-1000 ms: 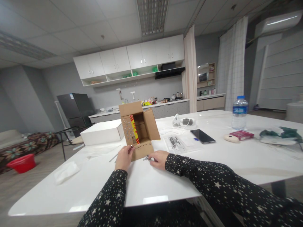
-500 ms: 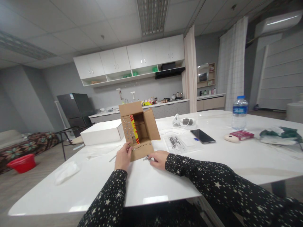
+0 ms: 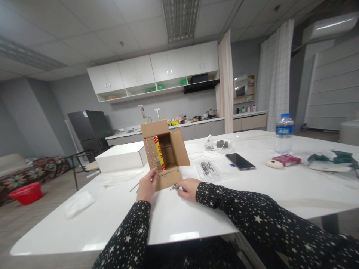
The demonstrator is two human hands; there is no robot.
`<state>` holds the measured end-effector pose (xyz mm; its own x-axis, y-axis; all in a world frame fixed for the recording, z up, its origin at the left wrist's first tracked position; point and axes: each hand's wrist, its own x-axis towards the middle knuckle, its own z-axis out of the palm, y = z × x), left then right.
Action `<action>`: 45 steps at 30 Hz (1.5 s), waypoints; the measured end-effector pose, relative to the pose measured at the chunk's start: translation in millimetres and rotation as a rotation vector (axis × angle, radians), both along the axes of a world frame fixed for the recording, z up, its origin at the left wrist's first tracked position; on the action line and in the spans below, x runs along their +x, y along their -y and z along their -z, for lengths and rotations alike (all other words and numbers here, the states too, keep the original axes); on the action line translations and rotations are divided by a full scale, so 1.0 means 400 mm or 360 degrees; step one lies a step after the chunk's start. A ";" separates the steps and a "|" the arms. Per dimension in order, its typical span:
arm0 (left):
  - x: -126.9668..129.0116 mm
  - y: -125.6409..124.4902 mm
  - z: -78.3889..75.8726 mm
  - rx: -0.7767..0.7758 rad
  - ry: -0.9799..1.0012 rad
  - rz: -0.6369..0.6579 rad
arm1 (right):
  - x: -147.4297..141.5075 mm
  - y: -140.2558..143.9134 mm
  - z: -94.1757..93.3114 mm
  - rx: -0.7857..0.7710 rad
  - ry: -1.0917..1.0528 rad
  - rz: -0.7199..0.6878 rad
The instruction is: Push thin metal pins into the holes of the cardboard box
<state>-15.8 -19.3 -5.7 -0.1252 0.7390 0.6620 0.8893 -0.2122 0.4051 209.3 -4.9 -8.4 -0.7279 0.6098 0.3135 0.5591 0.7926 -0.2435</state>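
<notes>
A cardboard box (image 3: 164, 135) stands open on the white table, its flaps spread and a yellow-and-red strip of tape on it. Small silvery pieces dot its left flap, and a row of dark dots or small pieces runs along its front flap (image 3: 168, 180). At that flap's left edge is my left hand (image 3: 147, 185), thumb and fingertips drawn together; whatever they pinch is too small to make out. My right hand (image 3: 188, 188) rests on the table with curled fingers touching a little pile of small metal pieces, perhaps screws (image 3: 173, 186). A thin rod (image 3: 134, 187) lies left of my left hand.
Behind the box's left side lies a white box (image 3: 120, 157). Rightward are a clear plastic bag (image 3: 210, 171), a phone (image 3: 240, 161), a water bottle (image 3: 284, 134), a pink rounded case (image 3: 274, 163) and a red packet (image 3: 287, 160). Crumpled white plastic (image 3: 80, 204) lies at left.
The fingers of my left hand have shifted slightly to the right along the flap's edge. My right hand and the box look the same.
</notes>
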 end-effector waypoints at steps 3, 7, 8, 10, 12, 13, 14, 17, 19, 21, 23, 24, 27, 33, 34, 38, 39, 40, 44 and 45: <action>-0.001 -0.005 0.005 -0.0010 -0.0019 0.0007 | -0.002 -0.002 0.005 0.0009 0.0000 0.0008; -0.005 -0.015 0.014 0.0002 -0.0066 0.0029 | -0.003 -0.003 0.007 0.0010 0.0002 0.0024; -0.004 -0.017 0.015 0.0001 -0.0089 0.0029 | -0.003 -0.003 0.006 0.0007 0.0002 0.0024; -0.002 -0.018 0.015 -0.0008 -0.0149 0.0027 | -0.003 -0.003 0.004 0.0006 0.0002 0.0018; 0.003 -0.018 0.014 -0.0019 -0.0218 0.0034 | -0.003 -0.002 0.002 0.0009 -0.0001 0.0012; 0.006 -0.018 0.013 -0.0021 -0.0254 0.0038 | -0.003 -0.002 0.001 0.0010 -0.0002 0.0009; 0.008 -0.017 0.012 -0.0023 -0.0290 0.0042 | -0.003 -0.001 0.000 0.0009 -0.0002 0.0009; 0.012 -0.017 0.010 -0.0041 -0.0382 0.0038 | -0.003 0.002 -0.003 -0.0002 0.0011 0.0013; 0.013 -0.017 0.010 -0.0058 -0.0423 0.0042 | -0.003 0.003 -0.005 -0.0008 0.0014 0.0015; 0.012 -0.017 0.011 -0.0065 -0.0460 0.0051 | -0.002 0.004 -0.006 -0.0015 0.0014 0.0015; 0.012 -0.017 0.013 -0.0057 -0.0506 0.0055 | -0.002 0.004 -0.007 -0.0019 0.0011 0.0019; 0.011 -0.017 0.014 -0.0049 -0.0531 0.0049 | -0.002 0.004 -0.006 -0.0019 0.0009 0.0019; 0.010 -0.018 0.018 -0.0024 -0.0598 0.0005 | -0.003 0.002 -0.005 -0.0017 0.0008 0.0008; 0.008 -0.020 0.022 0.0010 -0.0572 0.0019 | -0.002 0.001 -0.005 -0.0017 0.0019 0.0005; 0.009 -0.019 0.021 0.0024 -0.0561 0.0030 | -0.002 0.001 -0.006 -0.0021 0.0023 0.0004; 0.020 -0.009 0.014 0.0035 -0.0558 0.0096 | -0.001 0.002 -0.008 -0.0026 0.0017 0.0000; 0.024 -0.006 0.012 0.0024 -0.0567 0.0126 | -0.001 0.001 -0.007 -0.0029 0.0015 -0.0002; 0.028 -0.004 0.011 0.0006 -0.0580 0.0174 | -0.002 0.000 -0.007 -0.0032 0.0015 -0.0005; 0.042 0.000 0.009 -0.0061 -0.0595 0.0373 | -0.004 -0.007 0.000 -0.0038 0.0019 -0.0017; 0.045 0.001 0.009 -0.0079 -0.0591 0.0399 | -0.005 -0.008 0.001 -0.0033 0.0018 -0.0021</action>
